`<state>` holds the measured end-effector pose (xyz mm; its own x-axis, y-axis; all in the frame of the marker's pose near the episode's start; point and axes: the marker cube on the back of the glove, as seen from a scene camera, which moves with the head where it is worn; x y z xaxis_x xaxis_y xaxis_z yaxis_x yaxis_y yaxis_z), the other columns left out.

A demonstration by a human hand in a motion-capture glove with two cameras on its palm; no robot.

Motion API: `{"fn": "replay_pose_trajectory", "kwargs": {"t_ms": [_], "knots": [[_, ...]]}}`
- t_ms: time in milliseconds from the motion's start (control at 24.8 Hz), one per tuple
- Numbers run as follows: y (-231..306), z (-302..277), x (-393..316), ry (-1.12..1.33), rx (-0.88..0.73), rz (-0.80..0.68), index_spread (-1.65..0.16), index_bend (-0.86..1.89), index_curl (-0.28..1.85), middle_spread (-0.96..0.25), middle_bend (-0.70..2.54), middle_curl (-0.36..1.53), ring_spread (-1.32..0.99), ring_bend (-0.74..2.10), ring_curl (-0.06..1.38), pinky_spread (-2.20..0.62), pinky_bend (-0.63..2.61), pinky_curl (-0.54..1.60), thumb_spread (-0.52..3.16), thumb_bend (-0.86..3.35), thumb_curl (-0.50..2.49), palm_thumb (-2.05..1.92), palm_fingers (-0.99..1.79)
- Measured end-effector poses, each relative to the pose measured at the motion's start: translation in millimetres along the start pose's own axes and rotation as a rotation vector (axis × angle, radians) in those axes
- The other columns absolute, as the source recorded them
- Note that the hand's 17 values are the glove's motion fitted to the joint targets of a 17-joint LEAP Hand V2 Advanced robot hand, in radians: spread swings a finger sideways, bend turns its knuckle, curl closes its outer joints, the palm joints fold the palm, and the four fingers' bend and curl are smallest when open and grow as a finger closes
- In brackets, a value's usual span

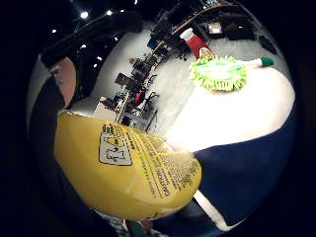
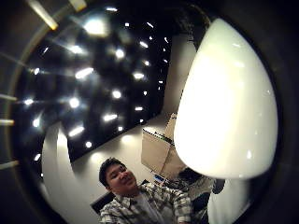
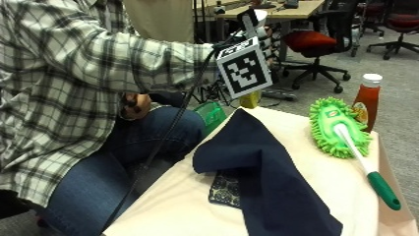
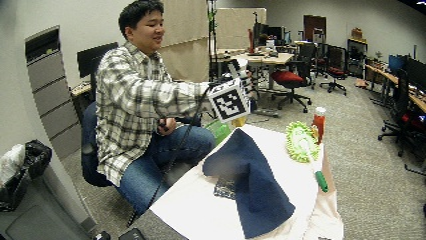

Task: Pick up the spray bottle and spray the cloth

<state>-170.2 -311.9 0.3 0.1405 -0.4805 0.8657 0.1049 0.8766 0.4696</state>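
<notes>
The spray bottle [image 3: 251, 100] is already off the surface [image 3: 327, 182], held up in the gloved right hand [image 3: 265, 42] just past the far edge, above the dark blue cloth [image 3: 262, 172]. My guess is it's up there so the nozzle can be aimed down at the cloth, which lies draped from the far edge to the near one. The yellow body fills the little-finger palm view, so it's snug against the palm. Fingers look wrapped around the bottle, though the marker hides most of them. A green duster [image 3: 337, 128] and ketchup bottle [image 3: 367, 101] sit along the side edge.

Grey carpet [image 4: 373, 165], office chairs [image 4: 290, 80], desks [image 4: 256, 59]
</notes>
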Motion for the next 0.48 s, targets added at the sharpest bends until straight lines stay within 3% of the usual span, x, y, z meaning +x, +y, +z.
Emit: {"fn": "replay_pose_trajectory", "kwargs": {"t_ms": [483], "knots": [[-23,53,67,0.092,-0.11,0.03,-0.27,0.14,0.53,-0.11,0.43,0.53,-0.19,0.49,0.48,-0.11,0.28,0.43,0.27,-0.03,0.75,1.16,1.12]]}}
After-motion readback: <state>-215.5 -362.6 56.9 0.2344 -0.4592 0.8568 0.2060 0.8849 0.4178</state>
